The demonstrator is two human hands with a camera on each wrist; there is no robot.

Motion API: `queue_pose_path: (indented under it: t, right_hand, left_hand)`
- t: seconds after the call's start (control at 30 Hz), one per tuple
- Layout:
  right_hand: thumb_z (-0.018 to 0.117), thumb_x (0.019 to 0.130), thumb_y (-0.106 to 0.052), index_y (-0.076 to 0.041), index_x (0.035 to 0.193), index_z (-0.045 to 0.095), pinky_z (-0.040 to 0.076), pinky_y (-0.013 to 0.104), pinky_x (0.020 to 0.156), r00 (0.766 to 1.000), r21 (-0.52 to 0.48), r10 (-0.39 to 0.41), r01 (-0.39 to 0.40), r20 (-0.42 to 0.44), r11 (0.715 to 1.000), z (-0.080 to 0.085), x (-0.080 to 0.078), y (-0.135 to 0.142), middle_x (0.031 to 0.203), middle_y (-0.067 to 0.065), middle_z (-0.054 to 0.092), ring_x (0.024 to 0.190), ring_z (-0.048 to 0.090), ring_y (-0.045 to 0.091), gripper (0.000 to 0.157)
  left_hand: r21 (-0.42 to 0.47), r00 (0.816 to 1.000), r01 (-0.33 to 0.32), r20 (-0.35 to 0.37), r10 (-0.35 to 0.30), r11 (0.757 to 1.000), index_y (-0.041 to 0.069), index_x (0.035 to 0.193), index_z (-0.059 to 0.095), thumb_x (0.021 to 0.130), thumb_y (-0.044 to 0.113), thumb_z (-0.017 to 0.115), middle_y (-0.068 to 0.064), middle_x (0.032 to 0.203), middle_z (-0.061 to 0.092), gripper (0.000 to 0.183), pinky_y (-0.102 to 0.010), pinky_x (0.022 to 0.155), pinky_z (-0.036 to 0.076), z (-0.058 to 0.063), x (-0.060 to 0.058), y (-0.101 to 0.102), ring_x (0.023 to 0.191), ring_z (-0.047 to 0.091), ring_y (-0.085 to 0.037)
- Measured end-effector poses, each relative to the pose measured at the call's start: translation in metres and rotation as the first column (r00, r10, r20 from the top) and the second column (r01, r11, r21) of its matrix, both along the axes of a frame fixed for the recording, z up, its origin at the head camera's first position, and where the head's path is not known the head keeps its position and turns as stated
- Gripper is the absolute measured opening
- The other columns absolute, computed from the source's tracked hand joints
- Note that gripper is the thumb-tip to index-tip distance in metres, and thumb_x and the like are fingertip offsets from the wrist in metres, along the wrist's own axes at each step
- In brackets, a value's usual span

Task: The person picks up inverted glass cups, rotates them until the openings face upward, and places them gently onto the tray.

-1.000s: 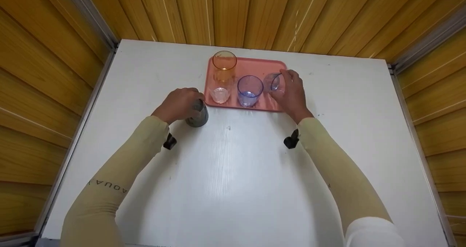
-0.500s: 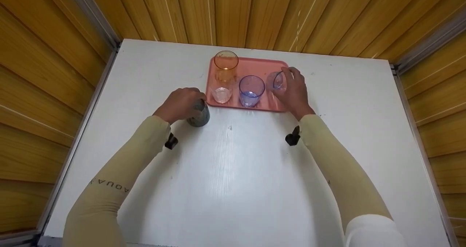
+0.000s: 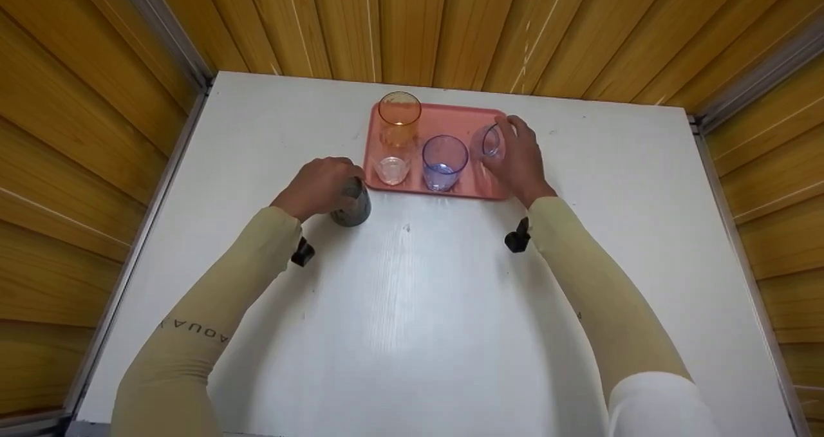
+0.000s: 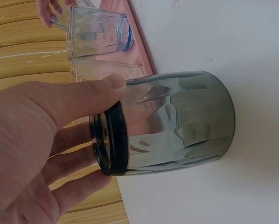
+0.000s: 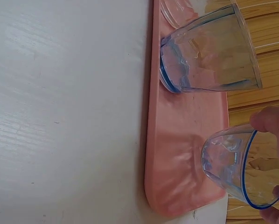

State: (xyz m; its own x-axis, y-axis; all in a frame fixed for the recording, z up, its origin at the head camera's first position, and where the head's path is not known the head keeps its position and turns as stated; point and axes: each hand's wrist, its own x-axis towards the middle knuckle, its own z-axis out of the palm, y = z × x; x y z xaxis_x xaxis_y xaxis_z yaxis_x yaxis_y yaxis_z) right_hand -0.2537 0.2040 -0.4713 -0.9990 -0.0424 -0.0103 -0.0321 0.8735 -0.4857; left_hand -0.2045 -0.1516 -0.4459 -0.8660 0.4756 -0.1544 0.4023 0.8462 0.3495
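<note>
My left hand (image 3: 318,185) grips a smoky grey tumbler (image 4: 195,116) by its dark rim, thumb on one side and fingers on the other. This tumbler stands upright on the white table, just off the tray's front left corner. Over the right part of the pink tray (image 3: 454,116), my right hand (image 3: 520,160) holds a clear tumbler with a blue rim (image 5: 226,161) near its mouth. That one leans; whether its base touches the tray I cannot tell. On the tray are a bluish tumbler (image 3: 444,167), an amber tumbler (image 3: 399,131) and a clear tumbler (image 3: 391,172).
The white table (image 3: 399,321) extends in front of and around the tray. Yellow wood-plank walls (image 3: 412,28) border it at the back and both sides, with metal frame posts (image 3: 161,28) at the corners.
The right hand and its blue-rimmed tumbler have shifted very slightly toward the back. My left hand stays on the grey tumbler; the other tumblers stay in place.
</note>
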Motion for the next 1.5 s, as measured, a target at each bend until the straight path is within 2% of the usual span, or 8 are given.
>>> queue_pose_path:
  t: [0.37,0.7,0.93,1.1,1.5]
  right_hand:
    - [0.067,0.090,-0.035,-0.029,0.155,0.020,0.024,0.046,0.120,1.000,0.012,0.017,-0.018,0.019,1.000,0.004,-0.007,-0.003,0.161,0.005,0.017,0.150,0.015,0.026,0.081]
    - [0.068,0.087,-0.043,-0.024,0.153,0.025,0.026,0.047,0.120,0.999,0.026,0.049,-0.050,0.006,0.998,0.000,-0.014,-0.004,0.159,0.005,0.022,0.149,0.019,0.027,0.081]
    - [0.066,0.086,-0.050,-0.030,0.154,0.022,0.026,0.050,0.118,0.998,0.022,0.026,-0.028,0.053,0.999,-0.001,-0.021,-0.001,0.162,0.003,0.015,0.150,0.014,0.027,0.083]
    - [0.064,0.086,-0.054,-0.028,0.156,0.016,0.022,0.049,0.120,0.998,0.029,0.029,-0.031,0.059,0.999,-0.001,-0.025,0.004,0.164,0.003,0.008,0.152,0.009,0.026,0.089]
    - [0.063,0.093,-0.033,-0.019,0.156,0.014,0.021,0.046,0.121,0.997,0.029,0.069,-0.070,0.026,0.997,-0.005,-0.034,0.001,0.164,0.008,0.004,0.152,0.003,0.027,0.080]
  left_hand:
    - [0.007,0.999,-0.014,0.031,0.014,1.000,0.015,0.122,0.066,0.077,0.017,0.082,-0.005,0.118,0.066,0.049,-0.045,0.101,0.048,-0.002,-0.001,-0.002,0.110,0.060,-0.023]
    - [-0.005,0.999,-0.025,0.028,0.026,1.000,0.016,0.122,0.066,0.077,0.016,0.082,-0.006,0.118,0.066,0.048,-0.045,0.100,0.050,0.001,0.000,0.001,0.109,0.061,-0.024]
    - [-0.019,0.998,-0.041,0.043,0.042,0.999,0.018,0.122,0.066,0.078,0.017,0.081,-0.005,0.119,0.065,0.047,-0.045,0.100,0.050,0.000,-0.001,0.002,0.109,0.061,-0.023]
    - [-0.011,0.997,-0.050,0.050,0.050,0.999,0.018,0.122,0.066,0.077,0.018,0.081,-0.005,0.119,0.065,0.048,-0.044,0.098,0.051,0.000,-0.001,0.001,0.109,0.060,-0.023]
    - [0.006,0.997,-0.058,0.051,0.058,0.998,0.019,0.121,0.066,0.077,0.018,0.081,-0.004,0.119,0.065,0.047,-0.042,0.097,0.052,0.001,0.000,0.001,0.109,0.060,-0.022]
